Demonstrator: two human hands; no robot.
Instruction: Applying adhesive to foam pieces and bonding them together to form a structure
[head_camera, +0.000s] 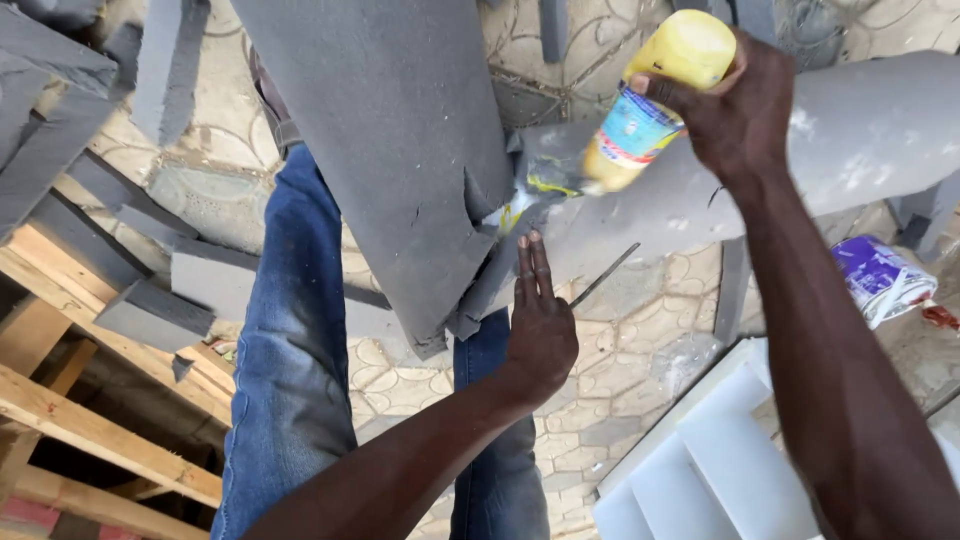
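The right hand (745, 105) grips a yellow glue bottle (650, 95), nozzle tilted down-left onto the grey foam seam (520, 205). The left hand (540, 320) (fingers flat, grasping nothing) presses just below it.

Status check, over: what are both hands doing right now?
Right hand tips yellow bottle onto grey foam. Left hand presses the seam. Nothing in the way.

The yellow glue bottle (650, 95), with a blue and red label, is tipped nozzle-down onto the joint where 2 grey foam pieces meet, the flat slab (390, 140) with a torn edge lying over the rounded roll (800, 150), yellow glue smeared at the seam.
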